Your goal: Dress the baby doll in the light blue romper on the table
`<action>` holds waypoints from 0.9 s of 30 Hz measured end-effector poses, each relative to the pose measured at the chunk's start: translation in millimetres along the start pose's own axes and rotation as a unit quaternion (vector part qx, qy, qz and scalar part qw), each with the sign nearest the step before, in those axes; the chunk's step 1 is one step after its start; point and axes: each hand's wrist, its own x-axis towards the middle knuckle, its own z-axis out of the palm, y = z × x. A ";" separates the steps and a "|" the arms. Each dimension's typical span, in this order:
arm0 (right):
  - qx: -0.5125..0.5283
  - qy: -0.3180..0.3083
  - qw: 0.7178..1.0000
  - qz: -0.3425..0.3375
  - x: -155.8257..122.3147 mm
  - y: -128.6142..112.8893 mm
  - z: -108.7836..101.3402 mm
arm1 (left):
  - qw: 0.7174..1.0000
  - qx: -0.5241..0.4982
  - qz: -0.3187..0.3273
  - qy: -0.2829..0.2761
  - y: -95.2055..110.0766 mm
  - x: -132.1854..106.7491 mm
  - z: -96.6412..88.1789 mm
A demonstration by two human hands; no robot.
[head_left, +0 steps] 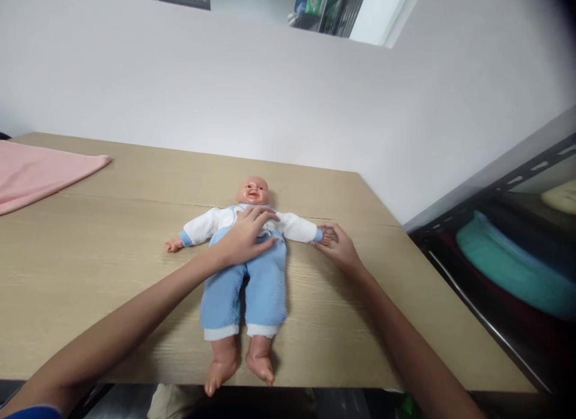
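A baby doll point(265, 293) lies on its back on the wooden table, head toward the wall and feet at the front edge. It wears a white top with blue cuffs and fluffy blue trousers with white hems. Across its chest rests my left hand point(247, 234), flat, with the fingers apart. Its arms stretch out to both sides. At the doll's arm on the right, my right hand point(341, 248) has thumb and fingers around the small hand and blue cuff.
The table point(135, 263) meets a pale wall point(252, 95) at the back. A pink cloth point(40, 170) lies at the far left. Right of the table stands a dark metal shelf point(483, 221) holding teal fabric point(513, 269). Above the wall is an opening with shelving behind.
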 end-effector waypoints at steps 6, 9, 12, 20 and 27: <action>0.138 0.023 0.985 -0.097 26.5 -93.6 23.5 | 0.996 0.071 -0.034 -0.040 -8.5 67.6 38.4; 0.145 0.044 0.980 -0.129 16.5 -110.4 46.5 | 0.998 -0.011 -0.059 0.011 -20.0 75.7 41.3; 0.147 0.055 0.985 -0.071 -3.1 -87.8 67.9 | 0.974 -0.155 -0.116 0.122 -31.4 67.9 33.0; 0.281 -0.160 0.945 0.043 -15.4 -65.2 114.5 | 0.852 -0.336 -0.234 0.325 -38.4 50.3 8.2; 0.334 -0.189 0.922 0.049 15.6 -104.6 149.3 | 0.758 -0.403 -0.262 0.441 -61.7 39.7 -13.5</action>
